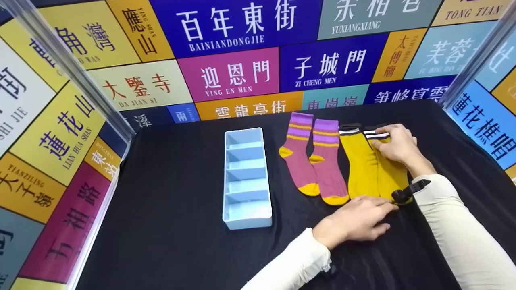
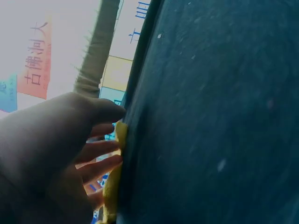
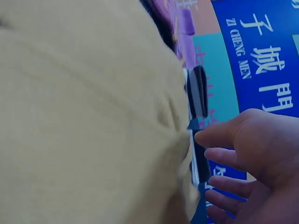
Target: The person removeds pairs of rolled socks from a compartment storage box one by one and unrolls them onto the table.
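Two yellow socks, a left one (image 1: 358, 169) and a right one (image 1: 390, 171), lie flat side by side with black-and-white striped cuffs pointing away from me. My right hand (image 1: 397, 145) rests on the right sock's cuff; the thumb (image 3: 217, 135) and spread fingers touch the cuff edge in the right wrist view. At the toe end, my left hand (image 1: 356, 221) lays its extended fingers along the socks' near edge. The left wrist view shows those fingertips against a yellow toe (image 2: 112, 186). To the left lie two pink socks (image 1: 329, 169) with purple-striped cuffs and yellow toes.
A light blue box (image 1: 248, 222) with several compartments stands left of the pink socks. Black cloth (image 1: 173, 193) covers the table. Printed sign panels (image 1: 234, 72) rise behind it and along both sides, with clear corner posts.
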`<state>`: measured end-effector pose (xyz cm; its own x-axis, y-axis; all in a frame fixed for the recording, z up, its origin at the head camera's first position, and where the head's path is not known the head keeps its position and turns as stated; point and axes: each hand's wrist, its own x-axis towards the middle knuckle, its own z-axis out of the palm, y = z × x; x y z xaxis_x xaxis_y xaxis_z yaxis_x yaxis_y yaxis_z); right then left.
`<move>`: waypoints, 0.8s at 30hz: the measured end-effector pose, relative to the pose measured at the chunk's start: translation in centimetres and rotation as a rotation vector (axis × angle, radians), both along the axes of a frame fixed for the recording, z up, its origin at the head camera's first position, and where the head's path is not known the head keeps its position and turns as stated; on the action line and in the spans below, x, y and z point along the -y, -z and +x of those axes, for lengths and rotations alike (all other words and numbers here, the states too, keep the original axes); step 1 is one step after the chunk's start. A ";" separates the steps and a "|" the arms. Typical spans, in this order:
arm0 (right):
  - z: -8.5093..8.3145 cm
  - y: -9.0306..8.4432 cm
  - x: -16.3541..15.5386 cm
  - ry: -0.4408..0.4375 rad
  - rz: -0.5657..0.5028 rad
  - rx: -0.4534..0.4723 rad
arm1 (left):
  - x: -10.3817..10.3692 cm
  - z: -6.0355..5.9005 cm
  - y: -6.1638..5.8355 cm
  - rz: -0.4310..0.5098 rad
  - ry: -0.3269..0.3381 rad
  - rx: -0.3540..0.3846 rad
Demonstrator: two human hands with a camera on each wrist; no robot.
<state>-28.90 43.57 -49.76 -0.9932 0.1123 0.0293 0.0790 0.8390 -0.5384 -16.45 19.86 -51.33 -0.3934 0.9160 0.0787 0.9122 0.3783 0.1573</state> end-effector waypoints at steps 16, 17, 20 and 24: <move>-1.1 -3.6 5.5 -0.084 0.025 -0.129 | 9.4 -8.3 -6.8 0.155 -0.283 0.008; -1.1 -3.8 5.8 -0.090 0.035 -0.134 | 10.1 -8.8 -7.2 0.160 -0.306 0.001; -1.0 -4.4 6.7 -0.108 0.076 -0.147 | 12.1 -10.2 -8.2 0.174 -0.366 -0.014; -1.2 -5.0 7.8 -0.134 0.142 -0.169 | 14.5 -11.8 -9.0 0.188 -0.449 -0.051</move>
<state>-30.06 35.73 -44.80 -0.9786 -0.0370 0.2024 -0.1192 0.9039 -0.4108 -28.25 5.33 -42.30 -0.7378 0.6247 0.2559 0.6736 0.7057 0.2197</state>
